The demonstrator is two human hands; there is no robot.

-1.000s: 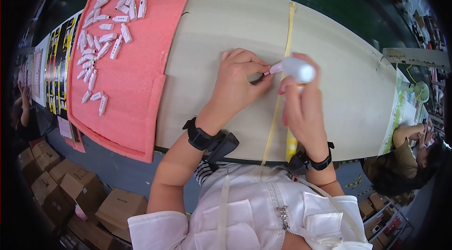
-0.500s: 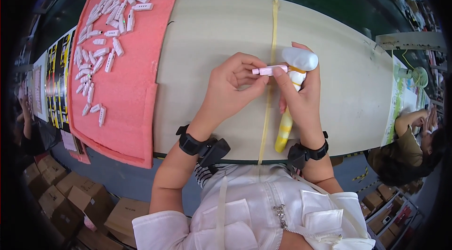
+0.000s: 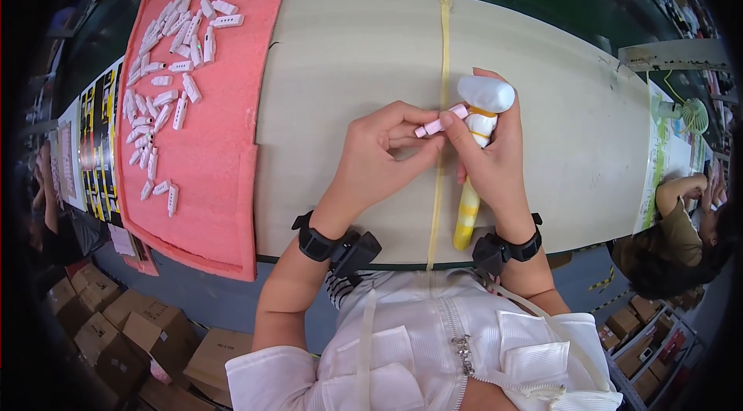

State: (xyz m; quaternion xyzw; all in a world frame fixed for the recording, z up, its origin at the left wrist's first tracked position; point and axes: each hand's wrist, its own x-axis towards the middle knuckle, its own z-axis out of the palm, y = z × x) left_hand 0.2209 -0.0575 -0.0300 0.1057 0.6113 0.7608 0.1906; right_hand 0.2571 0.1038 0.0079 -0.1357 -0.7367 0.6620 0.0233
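Observation:
My right hand (image 3: 493,140) is wrapped round a hammer-shaped tool, which has a pale bluish-white head (image 3: 486,93) and a yellow-and-white banded handle (image 3: 467,217). The right thumb also presses on a small pink stick-shaped piece (image 3: 431,128), tilted with its upper end by the tool's head. My left hand (image 3: 381,149) has its thumb and fingers closed on that same piece from the other side. Part of the piece is hidden under the right thumb, and the fingers cover the upper handle. A black band sits on each wrist.
Many white stick-shaped pieces (image 3: 180,111) lie scattered on a pink mat (image 3: 232,132) at the left. A yellow tape strip (image 3: 444,47) runs down the beige table cover (image 3: 348,47). Cardboard boxes (image 3: 159,326) stand on the floor. At right are a small green fan (image 3: 693,116) and another person (image 3: 673,233).
The pink piece has tilted, its free end dropping toward me. My left fingers have moved slightly down with it. The right hand still grips the tool, and the view has shifted a little.

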